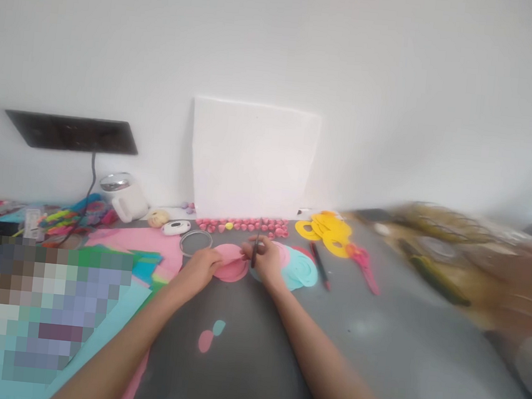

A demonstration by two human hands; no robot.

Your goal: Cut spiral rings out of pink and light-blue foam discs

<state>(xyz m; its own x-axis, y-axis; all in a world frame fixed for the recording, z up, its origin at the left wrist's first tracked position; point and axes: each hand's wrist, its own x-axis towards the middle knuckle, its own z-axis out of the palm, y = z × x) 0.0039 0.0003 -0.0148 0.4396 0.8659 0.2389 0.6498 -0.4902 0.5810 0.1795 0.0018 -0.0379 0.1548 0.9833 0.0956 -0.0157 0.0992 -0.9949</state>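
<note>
My left hand point(202, 265) pinches the edge of a pink paper piece point(229, 253) just above the grey table. Dark-handled scissors point(254, 255) are in my right hand point(266, 261), their blades pointing up and away; the fingers are partly hidden. Beneath the paper lies a darker pink paper circle point(233, 273). Mint paper circles point(301, 269) overlap to the right of my right hand. Behind my left hand rests a metal ring point(196, 241). Small pink curled paper pieces point(244, 226) form a row beyond both hands.
Yellow paper rings point(326, 231), a dark pen point(320, 264) and pink scissors point(365, 269) lie to the right. A white board point(253, 160) leans on the wall. Left are pink sheets point(134, 242) and a white device point(127, 199). Petal-shaped scraps point(206, 341) lie in front.
</note>
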